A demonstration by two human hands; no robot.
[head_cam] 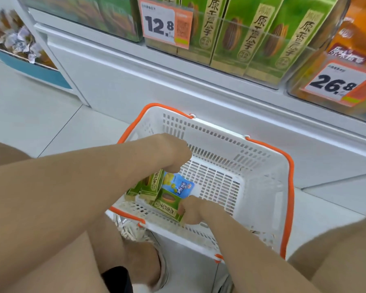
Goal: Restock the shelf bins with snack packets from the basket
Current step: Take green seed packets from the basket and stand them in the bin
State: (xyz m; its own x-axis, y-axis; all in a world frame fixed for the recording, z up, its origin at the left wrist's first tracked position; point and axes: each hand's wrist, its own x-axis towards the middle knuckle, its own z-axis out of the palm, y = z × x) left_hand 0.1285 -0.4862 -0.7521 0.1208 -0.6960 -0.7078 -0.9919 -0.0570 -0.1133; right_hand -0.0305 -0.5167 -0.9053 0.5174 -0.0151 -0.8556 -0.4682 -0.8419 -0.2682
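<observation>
Both hands reach into the basket [262,163]: the right hand [191,212] pinches a green packet [167,203], while the left hand [173,154] curls over more packets [150,183], its grip hidden. Lifting may drag the blue packet [181,186] along, and it belongs outside the green bin [251,39].

A white slotted basket [262,166] with orange handles sits at the centre of the frame on the floor. In its lower-left corner lie green packets [167,205], two more green ones [150,183] standing on edge, and a blue packet [181,187]. Across the top of the frame, clear shelf bins [294,66] hold upright green packets [260,37].
</observation>
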